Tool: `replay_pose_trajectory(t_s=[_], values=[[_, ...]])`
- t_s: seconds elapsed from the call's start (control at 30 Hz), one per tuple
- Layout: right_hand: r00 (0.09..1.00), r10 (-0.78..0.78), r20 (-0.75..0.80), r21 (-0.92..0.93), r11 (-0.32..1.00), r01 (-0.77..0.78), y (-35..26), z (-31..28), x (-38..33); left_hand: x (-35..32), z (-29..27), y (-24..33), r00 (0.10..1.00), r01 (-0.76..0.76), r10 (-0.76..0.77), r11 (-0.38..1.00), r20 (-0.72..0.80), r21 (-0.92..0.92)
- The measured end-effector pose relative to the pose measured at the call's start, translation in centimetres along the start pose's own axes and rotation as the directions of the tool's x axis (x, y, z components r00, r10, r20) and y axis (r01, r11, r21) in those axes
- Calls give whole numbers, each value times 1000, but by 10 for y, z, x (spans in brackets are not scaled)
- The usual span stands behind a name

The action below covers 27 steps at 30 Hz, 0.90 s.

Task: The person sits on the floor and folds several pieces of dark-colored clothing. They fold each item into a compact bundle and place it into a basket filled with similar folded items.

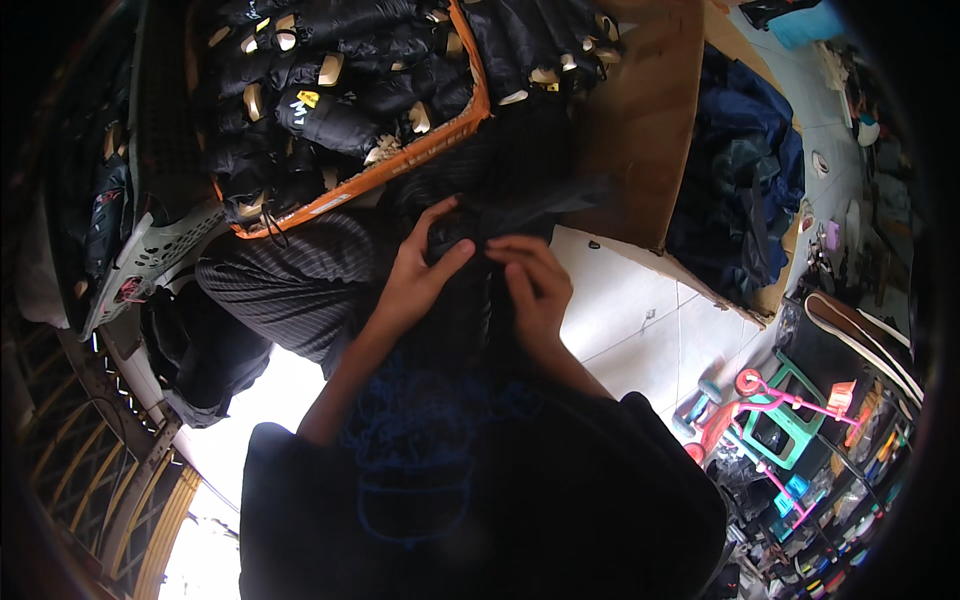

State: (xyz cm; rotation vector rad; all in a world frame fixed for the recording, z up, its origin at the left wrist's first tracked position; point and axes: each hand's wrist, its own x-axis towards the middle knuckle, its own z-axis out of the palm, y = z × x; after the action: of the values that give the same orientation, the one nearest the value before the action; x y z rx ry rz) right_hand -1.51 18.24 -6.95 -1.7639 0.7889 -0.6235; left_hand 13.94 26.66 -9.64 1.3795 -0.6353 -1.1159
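My left hand (pixel 425 265) curls its thumb and fingers round a dark black cloth bundle (pixel 455 232) above my lap. At the bundle's right side, my right hand (pixel 538 285) has its fingers bent and drawn together on the dark cloth. A loose dark flap (pixel 550 203) stretches from the bundle to the right. Against my dark clothes, the bundle's lower part is hard to make out. Beyond my hands stands an orange-rimmed crate (pixel 400 152), full of black rolled bundles (pixel 330 125) with pale beige end pieces.
An open cardboard box (pixel 640 130) stands to the right, with dark blue cloth (pixel 735 170) beside it. On the left is a grey perforated plastic basket (pixel 165 250) holding dark items. A pink scooter (pixel 760 405) and a green stool (pixel 790 440) are at the lower right.
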Motion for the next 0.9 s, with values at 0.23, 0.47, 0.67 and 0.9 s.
replay_pose_trajectory(t_s=[0.23,0.47,0.67,0.9], values=[[952,307,14,691,685,-231,19,6,33,-13,8,18,999,31,-26,993,-42,111],[956,290,46,495,825,-274,14,12,55,-16,10,19,962,-241,263,943,-70,228],[972,231,-53,327,923,-201,23,20,59,-21,8,21,964,-252,264,929,-8,270],[986,-167,21,160,974,161,27,11,60,-24,9,10,989,-61,52,996,-137,-60]])
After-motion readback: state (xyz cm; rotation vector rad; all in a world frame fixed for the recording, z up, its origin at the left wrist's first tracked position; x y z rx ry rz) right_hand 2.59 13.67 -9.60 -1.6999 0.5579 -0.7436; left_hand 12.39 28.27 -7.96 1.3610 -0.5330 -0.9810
